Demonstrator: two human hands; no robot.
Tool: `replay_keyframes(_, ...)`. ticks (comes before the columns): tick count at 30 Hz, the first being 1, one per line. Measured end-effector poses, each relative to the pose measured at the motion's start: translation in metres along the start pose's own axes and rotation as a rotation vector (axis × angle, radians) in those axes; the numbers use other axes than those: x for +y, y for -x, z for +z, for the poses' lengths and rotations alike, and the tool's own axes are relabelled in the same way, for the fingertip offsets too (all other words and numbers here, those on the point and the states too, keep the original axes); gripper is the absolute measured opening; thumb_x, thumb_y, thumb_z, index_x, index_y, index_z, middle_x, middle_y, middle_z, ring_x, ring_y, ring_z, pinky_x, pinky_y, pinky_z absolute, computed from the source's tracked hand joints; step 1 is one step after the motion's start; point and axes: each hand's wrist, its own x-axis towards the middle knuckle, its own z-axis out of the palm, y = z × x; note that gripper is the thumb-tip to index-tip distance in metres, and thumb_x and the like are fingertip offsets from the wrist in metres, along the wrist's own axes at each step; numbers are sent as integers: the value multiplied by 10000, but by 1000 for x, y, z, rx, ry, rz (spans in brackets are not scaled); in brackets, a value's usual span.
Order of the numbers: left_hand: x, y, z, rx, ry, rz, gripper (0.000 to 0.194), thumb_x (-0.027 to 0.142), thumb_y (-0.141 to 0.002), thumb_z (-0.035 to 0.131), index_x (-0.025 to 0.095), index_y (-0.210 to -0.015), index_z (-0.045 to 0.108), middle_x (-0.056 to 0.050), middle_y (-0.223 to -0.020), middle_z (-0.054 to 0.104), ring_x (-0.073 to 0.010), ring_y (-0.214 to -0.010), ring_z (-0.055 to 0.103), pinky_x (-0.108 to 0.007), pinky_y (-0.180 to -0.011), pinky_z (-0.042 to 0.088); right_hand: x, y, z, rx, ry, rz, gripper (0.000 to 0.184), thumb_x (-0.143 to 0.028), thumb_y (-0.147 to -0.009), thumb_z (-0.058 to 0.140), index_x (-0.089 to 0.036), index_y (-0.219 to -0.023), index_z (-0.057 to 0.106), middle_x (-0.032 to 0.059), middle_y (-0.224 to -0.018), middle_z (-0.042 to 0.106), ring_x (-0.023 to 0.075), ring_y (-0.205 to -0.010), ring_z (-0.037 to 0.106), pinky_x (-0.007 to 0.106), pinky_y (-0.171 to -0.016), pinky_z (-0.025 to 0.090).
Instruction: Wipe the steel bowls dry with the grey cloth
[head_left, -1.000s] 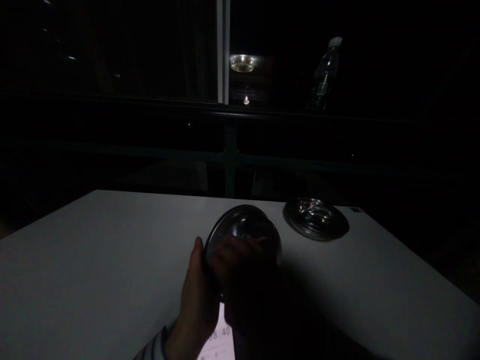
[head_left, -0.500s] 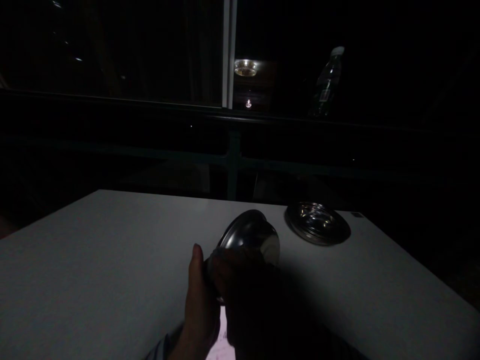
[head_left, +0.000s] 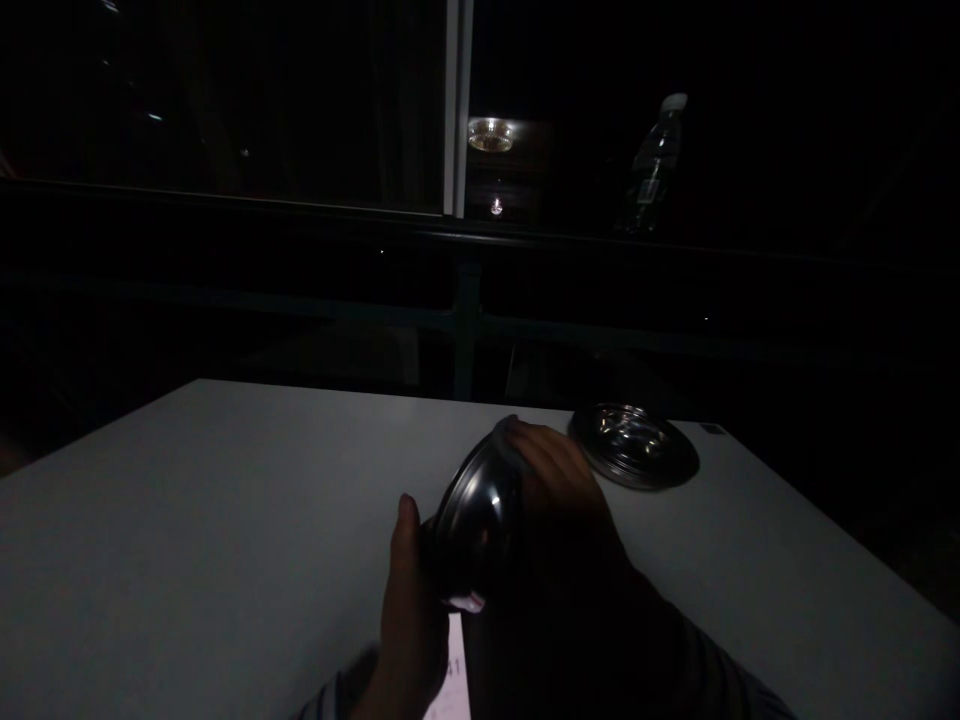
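Note:
A shiny steel bowl [head_left: 480, 520] is tilted on its side above the white table, its rounded outside showing. My left hand [head_left: 412, 610] grips it from the left, thumb pointing up along the rim. At the bowl's upper right edge, my right hand [head_left: 574, 500] presses a thin pale cloth [head_left: 508, 434] against the metal with its fingers bent over it. The cloth is mostly covered by the fingers, and deep shadow hides the right palm. Below the bowl, between my forearms, part of a lit screen [head_left: 453, 672] with digits glows.
Steel dishes [head_left: 636, 450], seemingly stacked, lie at the far right of the white table [head_left: 247, 500]. Behind the table run a dark railing [head_left: 466, 320] and a window frame [head_left: 454, 110]. A clear bottle [head_left: 654, 170] with a white cap stands on the ledge.
My right hand has moved with the cloth from the bowl's near left side up to its far right edge. The bowl has turned in my left hand, which has shifted slightly right.

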Motion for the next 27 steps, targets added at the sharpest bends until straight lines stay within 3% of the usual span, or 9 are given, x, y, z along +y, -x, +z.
replay_keyframes(7, 7, 3, 13, 18, 50, -49, 394, 476, -792, 481, 182, -563, 606, -21, -472, 584, -215, -654, 639, -304, -607, 499, -33, 1, 8, -37, -33, -18, 288, -241, -872, 373, -121, -1063, 553, 72, -1087, 617, 203, -1103, 484, 394, -993, 374)
replay_keyframes(13, 13, 1, 12, 57, 170, -121, 395, 475, -737, 553, 183, -471, 539, 8, -365, 469, -207, -598, 623, -309, -636, 496, -47, 11, 14, -175, -57, -126, 330, -260, -860, 404, -117, -1142, 500, 62, -1161, 576, 180, -1189, 412, 386, -1059, 303)
replay_keyframes(18, 23, 1, 13, 32, 200, -104, 409, 448, -778, 496, 164, -493, 566, 18, -343, 428, -158, -470, 562, -301, -611, 492, -51, 34, 31, -194, -65, -164, 345, -306, -896, 352, -162, -1179, 486, 29, -1167, 589, 156, -1148, 466, 341, -1033, 345)
replay_keyframes(24, 15, 2, 10, 32, 142, -63, 404, 451, -788, 506, 185, -486, 537, 25, -387, 489, -112, -383, 493, -255, -512, 466, -39, 23, 16, -216, 1, -198, 309, -237, -894, 382, -186, -1174, 502, -8, -1177, 587, 137, -1175, 440, 335, -1053, 321)
replay_keyframes(25, 11, 3, 9, 55, 121, -56, 379, 449, -781, 523, 192, -505, 550, 31, -393, 499, -109, -371, 485, -250, -491, 458, -33, 16, 11, -225, 20, -127, 314, -266, -889, 400, -176, -1171, 505, 7, -1190, 577, 151, -1193, 422, 359, -1063, 306)
replay_keyframes(27, 5, 4, 8, 86, 79, -41, 324, 434, -774, 546, 201, -552, 582, 32, -425, 539, -111, -382, 500, -240, -458, 443, -21, 4, 3, -96, 31, -82, 310, -302, -887, 378, -144, -1094, 546, 66, -1113, 611, 181, -1121, 481, 393, -1019, 349)
